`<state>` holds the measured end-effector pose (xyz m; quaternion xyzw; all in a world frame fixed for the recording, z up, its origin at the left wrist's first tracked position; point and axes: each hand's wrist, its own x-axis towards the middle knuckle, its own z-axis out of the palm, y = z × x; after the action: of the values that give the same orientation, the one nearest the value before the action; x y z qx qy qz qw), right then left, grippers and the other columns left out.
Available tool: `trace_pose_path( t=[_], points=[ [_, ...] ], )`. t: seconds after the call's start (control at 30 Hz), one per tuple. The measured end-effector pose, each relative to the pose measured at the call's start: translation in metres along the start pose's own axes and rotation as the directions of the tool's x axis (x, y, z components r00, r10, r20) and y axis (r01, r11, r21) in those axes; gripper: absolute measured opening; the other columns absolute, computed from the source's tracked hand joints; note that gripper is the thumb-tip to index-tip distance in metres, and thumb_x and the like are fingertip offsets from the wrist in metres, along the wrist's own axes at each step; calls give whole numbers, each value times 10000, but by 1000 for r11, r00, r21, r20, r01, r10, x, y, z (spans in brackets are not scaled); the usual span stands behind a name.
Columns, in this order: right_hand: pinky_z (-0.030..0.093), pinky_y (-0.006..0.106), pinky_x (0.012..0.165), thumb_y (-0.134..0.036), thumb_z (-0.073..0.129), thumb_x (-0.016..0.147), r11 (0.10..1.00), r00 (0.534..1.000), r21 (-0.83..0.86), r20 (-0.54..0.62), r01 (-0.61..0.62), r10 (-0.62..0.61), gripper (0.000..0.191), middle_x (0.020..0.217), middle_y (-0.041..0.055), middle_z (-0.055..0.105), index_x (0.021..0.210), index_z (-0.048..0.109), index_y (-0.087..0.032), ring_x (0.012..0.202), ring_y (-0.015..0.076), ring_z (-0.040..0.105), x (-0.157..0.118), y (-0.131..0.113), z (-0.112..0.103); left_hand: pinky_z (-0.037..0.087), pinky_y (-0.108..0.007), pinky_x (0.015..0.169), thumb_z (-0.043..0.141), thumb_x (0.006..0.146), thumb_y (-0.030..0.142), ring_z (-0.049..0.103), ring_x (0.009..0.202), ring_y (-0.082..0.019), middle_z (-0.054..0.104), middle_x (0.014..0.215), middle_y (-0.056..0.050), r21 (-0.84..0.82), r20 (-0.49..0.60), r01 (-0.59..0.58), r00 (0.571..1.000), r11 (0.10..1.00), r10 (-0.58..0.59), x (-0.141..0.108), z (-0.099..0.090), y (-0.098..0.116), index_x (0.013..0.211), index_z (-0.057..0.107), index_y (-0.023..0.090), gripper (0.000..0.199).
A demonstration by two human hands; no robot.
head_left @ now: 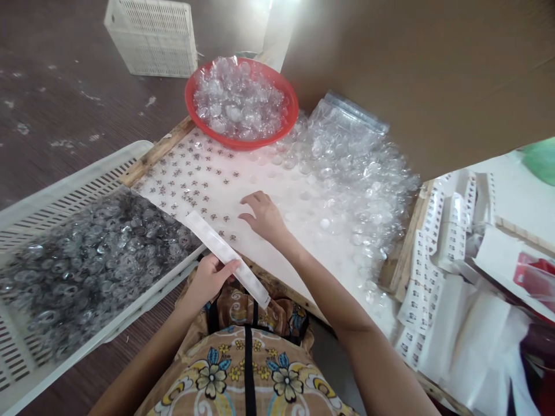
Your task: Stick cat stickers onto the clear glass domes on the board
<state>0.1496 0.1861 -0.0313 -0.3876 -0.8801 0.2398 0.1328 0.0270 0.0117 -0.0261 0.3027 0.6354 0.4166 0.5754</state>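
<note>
My left hand (213, 277) is closed on a long white paper strip (228, 254), its thumb pressed on top. The strip lies slantwise over the near edge of a white work surface (277, 199). Above that surface is my right hand (264, 218), its fingers curved, thumb apart from them and nothing visible between. To its left, small dark printed marks (188, 199) sit in rows on the white surface. Clear, round plastic pieces (368, 185) are heaped along the surface's right side.
A red basin (286, 130) of clear plastic pieces stands at the back. On the left, a white slatted crate (117, 160) holds many dark-marked clear pieces. Printed strips (420, 277) lie at right beside a large brown cardboard sheet (433, 75). Another white crate (154, 40) stands on the floor.
</note>
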Motion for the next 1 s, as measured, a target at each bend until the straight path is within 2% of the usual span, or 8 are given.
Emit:
trace_pose_path(
  t=[0.2,0.33,0.47,0.57,0.67,0.77,0.87,1.0],
  points=[
    [471,407,921,-70,443,941,995,996,-96,82,41,-33,281,1115,150,612,1083,664,-170,1045,264,555,16,-2,28,533,-294,555,735,705,519,628,598,-193,722,717,-60,-20,9,-7,1000,1000,7,-2,1,4,786,715,143,386],
    [478,337,869,-145,522,947,993,992,62,82,-105,99,238,1033,109,651,1170,605,-140,966,223,611,11,5,15,533,-291,562,734,710,520,629,603,-190,725,721,-60,-38,3,1,1000,999,-1,-4,-1,-2,773,712,142,384],
    [484,357,833,-273,623,925,982,983,-35,-7,-183,183,248,1141,135,612,1148,632,-166,975,253,625,9,-2,1,540,-300,572,736,711,519,641,616,-198,733,738,-68,-43,22,6,1000,999,-6,-3,0,-7,778,712,140,386],
    [474,358,896,-207,596,934,998,1000,-58,4,-17,17,256,1221,130,592,1187,630,-196,1086,255,588,21,-15,10,542,-305,573,738,708,518,642,612,-202,729,721,-68,-25,26,-7,1000,1000,7,-2,2,-6,765,713,140,383],
    [458,361,939,-89,530,928,972,968,-68,129,227,-217,320,1297,108,591,1209,625,-209,1153,249,542,40,-25,31,538,-302,564,742,701,523,642,603,-202,729,709,-65,-14,4,-21,1000,1000,21,-3,0,-2,748,711,145,383],
    [455,375,931,-75,467,947,950,942,-102,196,296,-272,295,1214,122,635,1159,645,-175,1094,255,550,53,-26,46,545,-310,565,745,693,538,653,603,-209,738,714,-70,-23,-33,-5,999,1000,4,-5,-5,-1,759,714,143,401],
    [449,362,941,-79,467,952,974,966,-77,167,213,-198,247,1129,141,658,1095,657,-146,1054,241,570,56,-24,46,559,-324,580,753,678,545,671,627,-224,751,736,-82,-45,-46,25,999,999,-27,-6,-10,-4,783,720,136,424],
    [464,282,869,-147,537,953,987,984,149,176,-54,27,196,1004,73,708,1120,638,-156,942,177,638,54,-18,25,548,-309,561,751,680,534,654,595,-208,742,702,-71,-31,-45,12,999,999,-14,-5,-11,-5,757,719,140,403]
  ],
)
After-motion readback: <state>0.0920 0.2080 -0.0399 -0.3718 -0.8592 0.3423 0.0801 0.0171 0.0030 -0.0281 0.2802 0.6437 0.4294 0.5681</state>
